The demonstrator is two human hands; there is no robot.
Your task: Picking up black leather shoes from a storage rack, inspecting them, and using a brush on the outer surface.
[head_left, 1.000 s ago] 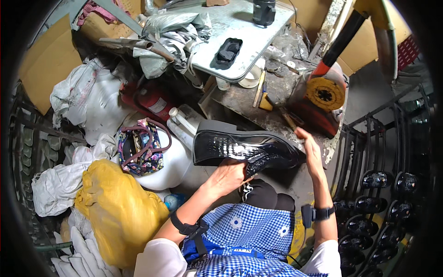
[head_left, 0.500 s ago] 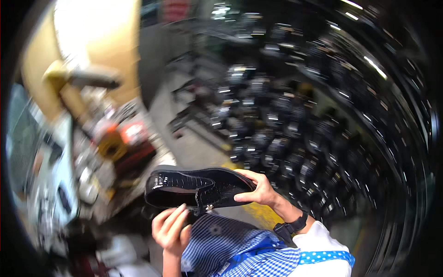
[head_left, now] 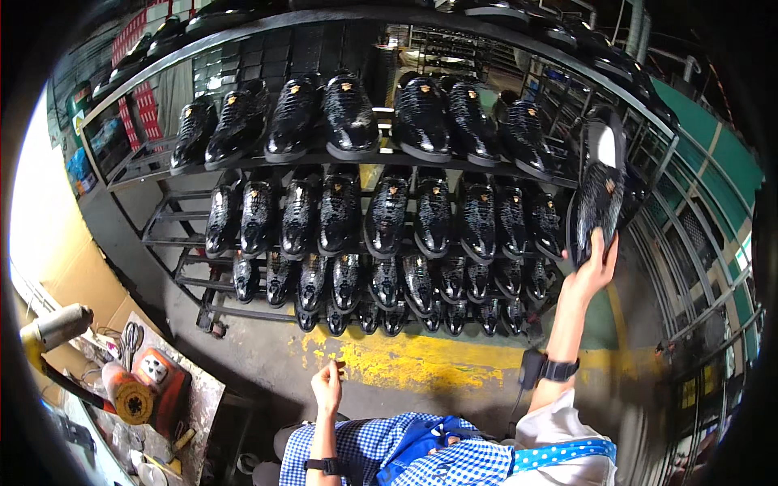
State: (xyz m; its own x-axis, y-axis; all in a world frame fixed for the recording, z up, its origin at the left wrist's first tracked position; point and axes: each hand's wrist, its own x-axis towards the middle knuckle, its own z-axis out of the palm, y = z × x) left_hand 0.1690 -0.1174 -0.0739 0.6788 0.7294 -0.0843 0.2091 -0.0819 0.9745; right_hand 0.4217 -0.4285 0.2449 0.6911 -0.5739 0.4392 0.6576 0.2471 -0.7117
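See glossy black shoes (head_left: pixel 421 121) lined up in tiers on the metal rack (head_left: pixel 389 14); below the rack, floor (head_left: pixel 470 397) with worn yellow paint (head_left: pixel 405 364); left of the rack, worktop (head_left: pixel 206 390) bearing red machine (head_left: pixel 173 395).

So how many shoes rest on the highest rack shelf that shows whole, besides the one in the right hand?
7: four shelf shoes left of the picture's middle, three right of it. The held shoe may hide more.

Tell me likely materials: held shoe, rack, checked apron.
Held shoe: black patent leather or glossy synthetic, judging by sharp highlights on a textured upper.
Rack: probably dark-painted metal, given its slim bars and rails.
Apron: likely woven cloth, matte, with soft folds and a blue-white check; fibre can't be told.
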